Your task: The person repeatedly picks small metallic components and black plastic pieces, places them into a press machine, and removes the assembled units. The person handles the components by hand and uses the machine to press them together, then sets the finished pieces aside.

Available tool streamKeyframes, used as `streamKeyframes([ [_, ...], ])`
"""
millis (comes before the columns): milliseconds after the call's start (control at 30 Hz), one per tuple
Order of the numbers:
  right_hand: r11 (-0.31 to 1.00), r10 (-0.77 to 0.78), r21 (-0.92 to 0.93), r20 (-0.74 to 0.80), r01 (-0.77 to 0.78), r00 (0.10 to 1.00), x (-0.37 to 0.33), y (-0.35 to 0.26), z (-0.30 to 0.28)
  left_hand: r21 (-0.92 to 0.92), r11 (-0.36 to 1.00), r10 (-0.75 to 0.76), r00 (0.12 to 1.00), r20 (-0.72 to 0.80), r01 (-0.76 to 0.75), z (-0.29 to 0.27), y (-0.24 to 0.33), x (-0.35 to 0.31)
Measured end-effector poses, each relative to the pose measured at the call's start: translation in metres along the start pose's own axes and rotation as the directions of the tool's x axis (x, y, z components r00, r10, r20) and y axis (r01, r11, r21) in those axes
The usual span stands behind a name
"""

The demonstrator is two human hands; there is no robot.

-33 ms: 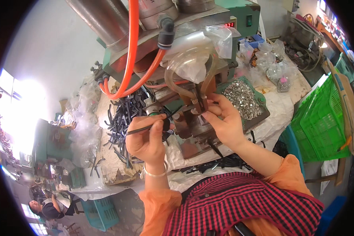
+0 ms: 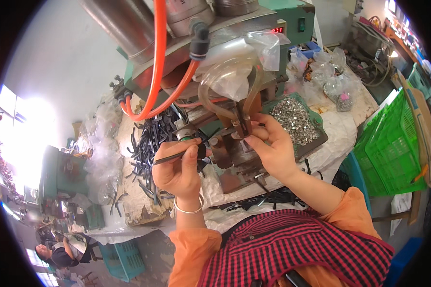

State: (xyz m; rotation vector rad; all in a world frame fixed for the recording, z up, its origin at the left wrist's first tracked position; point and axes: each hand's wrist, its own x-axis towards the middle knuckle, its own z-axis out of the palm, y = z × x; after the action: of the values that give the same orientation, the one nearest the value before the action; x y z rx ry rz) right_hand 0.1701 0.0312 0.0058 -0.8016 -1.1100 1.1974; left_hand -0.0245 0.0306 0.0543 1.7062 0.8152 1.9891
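My left hand [image 2: 178,171] is closed in a pinch on a thin black strip [image 2: 167,158], left of the press's lower tooling [image 2: 221,152]. My right hand [image 2: 275,148] reaches to the other side of the tooling, thumb and fingers pinched close below the upper tool [image 2: 242,125]. What those fingertips hold is hidden. A black strip with a shiny end [image 2: 263,184] lies against the front edge of the press base. Many more black strips [image 2: 151,136] are heaped left of the press. Small shiny metal pieces [image 2: 294,119] fill a green tray [image 2: 322,125] on the right.
Orange air hoses [image 2: 159,62] and a clear bent tube [image 2: 207,91] hang over the work spot. More black strips [image 2: 254,201] lie along the table's front edge. A green crate [image 2: 392,143] stands at the right, plastic bags [image 2: 337,86] behind. Another person [image 2: 64,251] sits far left.
The black strip at the front of the press base has shifted slightly downward, and its shiny end now shows. Both hands keep nearly the same place and grip.
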Motion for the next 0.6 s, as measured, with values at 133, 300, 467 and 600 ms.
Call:
streamKeyframes([
  [133,0.993,0.062,-0.108,0.044,-0.057,0.997,-0.016,-0.034,0.006,0.085,0.996,-0.045,0.998,0.049,0.041,0.002,0.007,-0.010],
  [300,0.761,-0.110,-0.622,0.154,0.183,0.982,-0.009,-0.029,-0.014,0.246,0.858,0.297,0.825,0.481,-0.452,0.016,0.011,-0.037],
  [467,0.274,-0.354,-0.935,0.121,0.227,0.927,0.007,0.009,-0.081,0.323,0.730,0.339,0.730,0.593,-0.602,0.025,-0.003,-0.062],
  [600,0.090,-0.336,-0.995,0.014,0.047,0.942,0.006,0.041,-0.129,0.365,0.754,0.325,0.793,0.515,-0.546,0.025,-0.018,-0.052],
])
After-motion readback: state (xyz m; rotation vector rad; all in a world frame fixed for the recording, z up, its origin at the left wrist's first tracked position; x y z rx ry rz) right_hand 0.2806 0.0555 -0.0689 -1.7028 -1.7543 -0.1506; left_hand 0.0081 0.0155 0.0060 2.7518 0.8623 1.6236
